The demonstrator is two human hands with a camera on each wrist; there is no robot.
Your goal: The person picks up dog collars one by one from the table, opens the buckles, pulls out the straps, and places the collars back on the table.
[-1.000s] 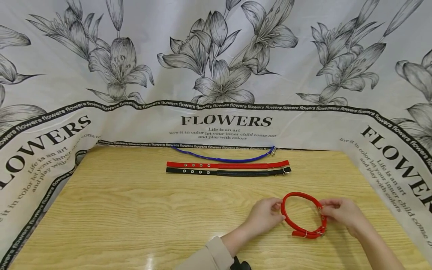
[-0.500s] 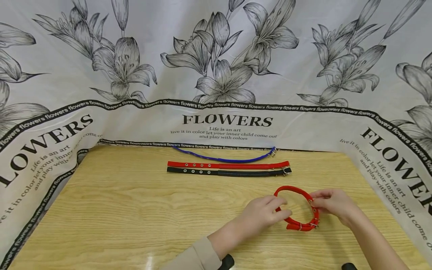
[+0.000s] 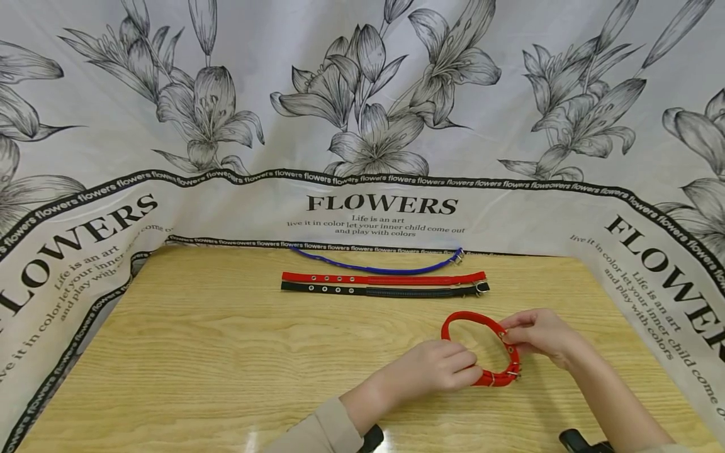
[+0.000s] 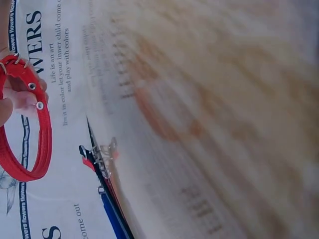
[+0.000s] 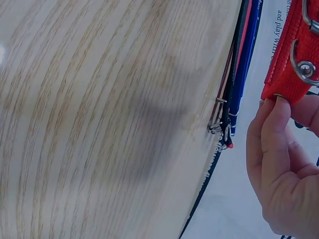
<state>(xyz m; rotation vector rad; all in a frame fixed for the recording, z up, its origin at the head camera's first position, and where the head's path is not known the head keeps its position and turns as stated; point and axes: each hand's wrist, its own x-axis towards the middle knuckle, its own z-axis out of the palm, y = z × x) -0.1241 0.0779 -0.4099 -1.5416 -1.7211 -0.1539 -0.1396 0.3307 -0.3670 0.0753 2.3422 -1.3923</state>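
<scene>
A red pet collar (image 3: 472,316), buckled into a loop, is held up over the table's right half. My left hand (image 3: 436,368) grips its near left side, with curled fingers covering the strap's tail. On the loop's right side my right hand (image 3: 540,333) pinches the strap between thumb and fingers, beside the metal eyelets. The buckle (image 3: 514,372) sits low on the right of the loop. In the right wrist view, the collar's D-ring (image 5: 301,64) shows above the right hand's fingertips (image 5: 281,107). The left wrist view shows the loop hanging at its left edge.
Toward the back of the wood-grain table (image 3: 226,352) lie a blue collar (image 3: 391,270), another red collar (image 3: 408,279) and a black collar (image 3: 408,292), stretched out in rows. A white flower-print cloth (image 3: 385,145) rises behind and on both sides. Black gear (image 3: 574,440) shows by the wrists.
Both hands and the red collar loop have moved left. My left hand has shifted from the loop's left side down to its near side, over the tail. The right hand keeps its pinch.
</scene>
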